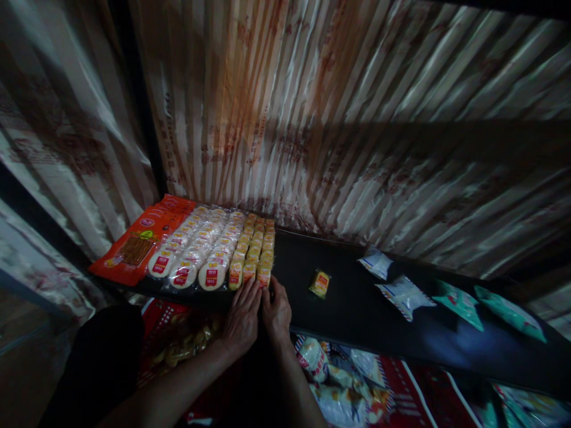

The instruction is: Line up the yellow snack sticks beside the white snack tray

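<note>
On the black shelf [343,303], small yellow snack packets [252,249] lie in tight overlapping rows. My left hand [243,315] has its fingers stretched forward, their tips touching the front of these rows. Beside it, my right hand [276,306] curves its fingers and thumb around the near end of the rightmost row, at the front yellow snack packet [264,277]. To the left of the yellow rows are rows of round white rice crackers [212,274] in clear wrappers with red labels. One single yellow packet [320,284] lies apart, right of my hands.
A large orange snack bag [138,244] lies at the shelf's left end. White packets [405,296] and green packets [459,303] are scattered to the right. Below the front edge are red bags and more wrapped snacks [341,380]. A pleated curtain [285,119] hangs behind.
</note>
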